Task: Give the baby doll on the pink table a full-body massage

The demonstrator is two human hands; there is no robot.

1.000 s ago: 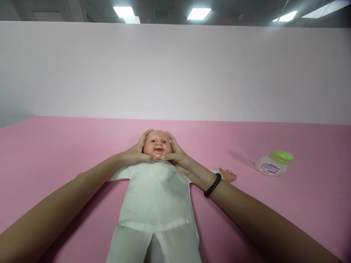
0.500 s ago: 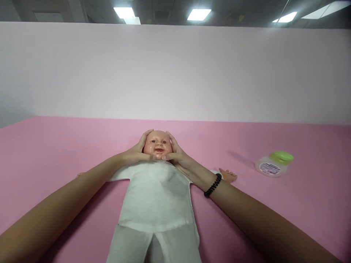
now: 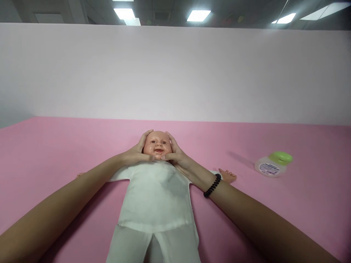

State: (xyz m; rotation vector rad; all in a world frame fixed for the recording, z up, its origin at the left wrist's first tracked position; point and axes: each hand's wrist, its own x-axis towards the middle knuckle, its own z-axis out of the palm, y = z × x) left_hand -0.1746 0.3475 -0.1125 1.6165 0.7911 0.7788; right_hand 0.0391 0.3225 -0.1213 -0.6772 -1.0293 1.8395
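**Both hands cupping baby doll's head on pink surface**

Baby doll's head [image 3: 157, 145] sits centre frame, face up, doll lying on its back on a pink padded surface [image 3: 68, 142], body running toward the camera. Left hand [image 3: 136, 151] and right hand [image 3: 177, 153] clamp the head from either side: upper digits at the temples, lower fingers along the cheeks and jaw, fingertips [image 3: 163, 157] almost meeting just under the chin. Hands not fully together, only a narrow gap there. Black coiled bracelet [image 3: 213, 185] on right wrist. Doll wears a white bodysuit [image 3: 155, 193], forearms lying over its shoulders. Doll's small bare hand [image 3: 227, 176] sticks out past the right forearm. Plastic jar with green lid [image 3: 272, 164] stands well apart on the right, labelled, text too small to read. Behind: pale wall [image 3: 175, 73], ceiling lights [image 3: 199, 15] above.
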